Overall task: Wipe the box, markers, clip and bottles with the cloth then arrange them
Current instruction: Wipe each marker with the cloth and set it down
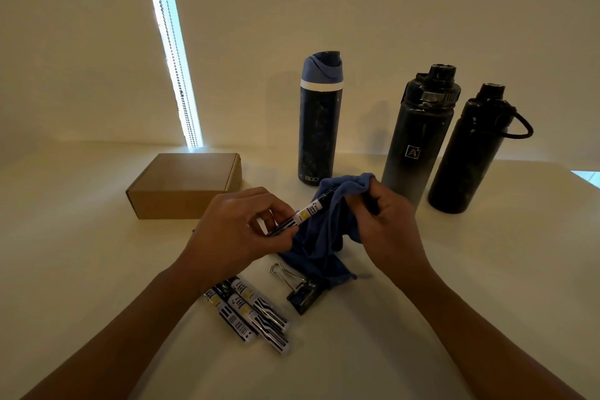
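Observation:
My left hand [240, 230] pinches one black-and-white marker [306, 212] above the table, its far end tucked into the blue cloth [319, 237]. My right hand [388, 230] grips the cloth bunched around that marker's tip. Three more markers [250, 312] lie side by side near me. A black binder clip [300, 292] lies to their right, partly under the cloth's hanging edge. The closed cardboard box [185, 187] sits at the left. Three bottles stand behind: a blue-lidded one [319, 127], a black-to-grey one [417, 136] and a black one with a loop [467, 153].
Everything rests on a pale table [454, 286] against a cream wall. A bright strip of window with a bead chain [172, 52] runs down the wall at the back left. The table's right edge shows at the far right.

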Available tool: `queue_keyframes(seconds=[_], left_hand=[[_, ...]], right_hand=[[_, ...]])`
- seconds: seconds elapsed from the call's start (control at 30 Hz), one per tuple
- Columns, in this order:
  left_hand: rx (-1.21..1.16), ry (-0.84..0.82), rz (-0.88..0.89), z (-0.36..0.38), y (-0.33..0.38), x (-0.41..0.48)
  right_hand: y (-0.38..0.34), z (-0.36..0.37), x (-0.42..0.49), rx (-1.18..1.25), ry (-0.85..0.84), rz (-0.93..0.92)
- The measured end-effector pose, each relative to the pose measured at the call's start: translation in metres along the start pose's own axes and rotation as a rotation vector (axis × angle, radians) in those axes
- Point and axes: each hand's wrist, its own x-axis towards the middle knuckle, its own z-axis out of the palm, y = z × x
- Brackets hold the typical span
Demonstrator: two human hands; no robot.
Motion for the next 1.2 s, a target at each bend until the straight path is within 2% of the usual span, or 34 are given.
queue_keyframes(seconds=[0.13, 0.43, 0.67, 0.77, 0.87, 1.0, 1.2], left_hand=[[0.0, 0.017, -0.017, -0.002, -0.002, -0.001], [0.008, 0.001, 0.008, -0.001, -0.001, 0.0], [0.025, -0.007, 0.021, -0.002, -0.003, -0.001], [0.032, -0.013, 0.024, -0.003, -0.005, -0.001], [0.014, -0.008, 0.013, -0.004, -0.004, 0.0], [-0.011, -0.011, 0.016, -0.002, -0.001, 0.0], [0.022, -0.018, 0.011, -0.003, -0.006, -0.001]], right_hand=[[-0.002, 0.006, -0.004, 0.028, -0.067, 0.03], [-0.002, 0.005, -0.001, 0.066, 0.032, -0.021], [0.0, 0.012, -0.003, 0.042, -0.052, 0.002], [-0.001, 0.01, -0.003, 0.132, -0.084, 0.027], [-0.001, 0.006, -0.001, 0.125, -0.004, -0.09], [0.001, 0.005, -0.001, 0.081, 0.06, -0.124], [0.0, 0.009, -0.003, 0.09, -0.027, -0.093]])
